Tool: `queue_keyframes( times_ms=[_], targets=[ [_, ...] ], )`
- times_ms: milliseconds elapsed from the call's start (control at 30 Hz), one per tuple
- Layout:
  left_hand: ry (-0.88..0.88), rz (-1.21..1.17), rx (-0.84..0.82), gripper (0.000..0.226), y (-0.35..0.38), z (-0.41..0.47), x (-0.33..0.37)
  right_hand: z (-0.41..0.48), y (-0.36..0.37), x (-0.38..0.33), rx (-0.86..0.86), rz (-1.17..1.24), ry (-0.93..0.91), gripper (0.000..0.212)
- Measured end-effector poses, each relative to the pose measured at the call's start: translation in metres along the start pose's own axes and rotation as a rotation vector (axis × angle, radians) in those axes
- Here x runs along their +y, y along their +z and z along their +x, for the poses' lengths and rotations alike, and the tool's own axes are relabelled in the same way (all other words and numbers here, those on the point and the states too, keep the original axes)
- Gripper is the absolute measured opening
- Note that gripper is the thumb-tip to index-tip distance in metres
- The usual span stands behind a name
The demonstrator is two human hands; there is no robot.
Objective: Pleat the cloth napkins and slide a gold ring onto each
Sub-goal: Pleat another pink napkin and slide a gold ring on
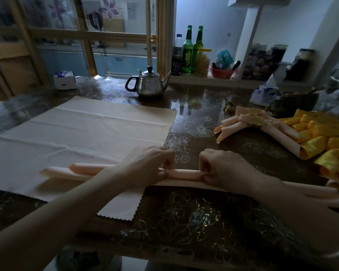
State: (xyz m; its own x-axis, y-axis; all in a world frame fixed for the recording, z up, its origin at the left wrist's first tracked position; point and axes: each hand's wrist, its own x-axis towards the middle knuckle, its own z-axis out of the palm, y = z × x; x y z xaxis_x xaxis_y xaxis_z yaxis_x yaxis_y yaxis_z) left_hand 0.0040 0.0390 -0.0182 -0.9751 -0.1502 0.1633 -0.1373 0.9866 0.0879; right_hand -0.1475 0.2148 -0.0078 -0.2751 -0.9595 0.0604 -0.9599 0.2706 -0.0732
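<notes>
A peach napkin (184,174) lies folded into a long narrow pleated strip across the table's middle. My left hand (151,165) pinches the strip left of centre, and my right hand (223,167) pinches it just to the right. A flat pale napkin (82,133) is spread out on the left, partly under the strip. At the right lies a finished pleated peach napkin (237,126) with a gold ring (255,119) round its middle. A loose gold ring (229,107) sits behind it.
Yellow pleated napkins (319,133) are piled at the right edge. A steel teapot (150,83) stands at the back centre and a tissue pack (65,80) at the back left. Green bottles (192,49) and a red bowl (222,72) stand on the shelf behind.
</notes>
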Motion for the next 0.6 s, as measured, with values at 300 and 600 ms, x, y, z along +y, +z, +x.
queue_keyframes(
  times_ms=[300,600],
  targets=[
    [-0.048,-0.399,-0.091,0.006,0.008,-0.005,-0.007,-0.007,0.003,0.010,-0.072,0.257,-0.013,0.012],
    [-0.075,-0.310,-0.100,0.015,0.004,0.000,-0.015,0.001,-0.002,0.010,-0.150,0.259,0.063,0.020]
  ],
)
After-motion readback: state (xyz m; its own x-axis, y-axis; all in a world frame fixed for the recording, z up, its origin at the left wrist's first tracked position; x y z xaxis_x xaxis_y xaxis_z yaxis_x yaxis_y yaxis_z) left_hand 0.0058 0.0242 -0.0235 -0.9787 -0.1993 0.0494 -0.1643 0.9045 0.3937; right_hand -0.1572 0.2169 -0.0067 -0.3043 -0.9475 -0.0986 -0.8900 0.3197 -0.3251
